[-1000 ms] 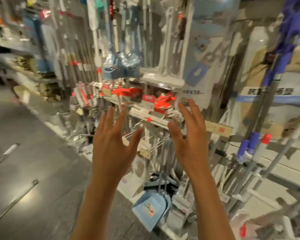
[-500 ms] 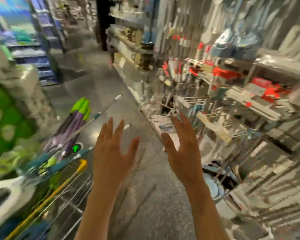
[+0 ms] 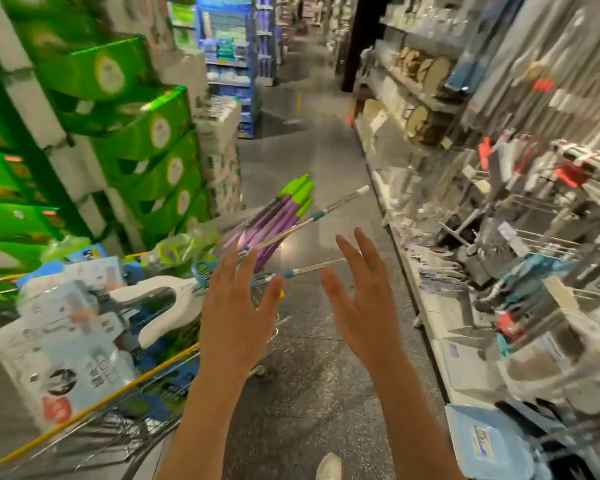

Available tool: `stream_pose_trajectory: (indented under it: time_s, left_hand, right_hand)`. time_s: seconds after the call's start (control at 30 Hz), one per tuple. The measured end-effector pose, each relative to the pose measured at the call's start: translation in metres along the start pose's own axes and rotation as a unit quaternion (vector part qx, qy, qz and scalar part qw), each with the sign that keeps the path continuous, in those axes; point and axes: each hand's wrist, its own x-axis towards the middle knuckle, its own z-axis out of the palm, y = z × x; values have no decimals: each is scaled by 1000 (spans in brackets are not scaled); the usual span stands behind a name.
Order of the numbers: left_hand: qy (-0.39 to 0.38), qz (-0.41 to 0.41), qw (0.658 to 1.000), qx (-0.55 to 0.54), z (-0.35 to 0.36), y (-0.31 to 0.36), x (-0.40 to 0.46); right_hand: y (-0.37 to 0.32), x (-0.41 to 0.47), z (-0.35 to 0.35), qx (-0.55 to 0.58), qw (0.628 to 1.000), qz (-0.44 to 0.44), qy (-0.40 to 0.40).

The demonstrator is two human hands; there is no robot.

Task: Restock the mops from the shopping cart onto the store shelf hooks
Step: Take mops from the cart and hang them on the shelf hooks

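Note:
The shopping cart (image 3: 94, 407) with a yellow rim stands at the lower left. Packaged mops lie in it: a white mop head (image 3: 174, 308), purple handles with green tips (image 3: 284, 209), and two silver poles with teal collars (image 3: 329, 209) sticking out toward the aisle. My left hand (image 3: 236, 313) is raised with fingers spread, just right of the cart and in front of the poles. My right hand (image 3: 364, 299) is raised beside it, fingers straight, holding nothing. The shelf hooks (image 3: 541, 237) with hanging cleaning goods line the right side.
Green boxes (image 3: 146, 133) are stacked on the left behind the cart. The grey aisle floor (image 3: 312, 161) runs ahead between the shelves. Blue packages (image 3: 489, 441) lie on the low shelf at the bottom right. My shoe (image 3: 328, 465) shows at the bottom.
My view has swung left from the shelf hooks to the cart and the aisle. Both hands stay raised and empty, now in front of the cart's mop handles.

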Motion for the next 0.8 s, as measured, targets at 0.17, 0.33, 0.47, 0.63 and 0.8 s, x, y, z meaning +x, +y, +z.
stream_pose_trajectory:
  time_s: [0.17, 0.33, 0.47, 0.63, 0.8]
  left_hand:
    - [9, -113, 992, -50, 12, -36, 18]
    - [33, -193, 979, -59, 24, -65, 53]
    - [67, -264, 953, -130, 44, -86, 84]
    - [102, -338, 920, -172, 79, -118, 112]
    - [143, -401, 867, -259, 109, -138, 138]
  right_hand:
    - [6, 34, 48, 34, 997, -18, -67]
    - [19, 82, 99, 50, 989, -43, -132]
    - [40, 121, 138, 69, 980, -67, -177]
    - [62, 160, 185, 49, 956, -90, -275]
    - [84, 180, 232, 54, 936, -89, -335]
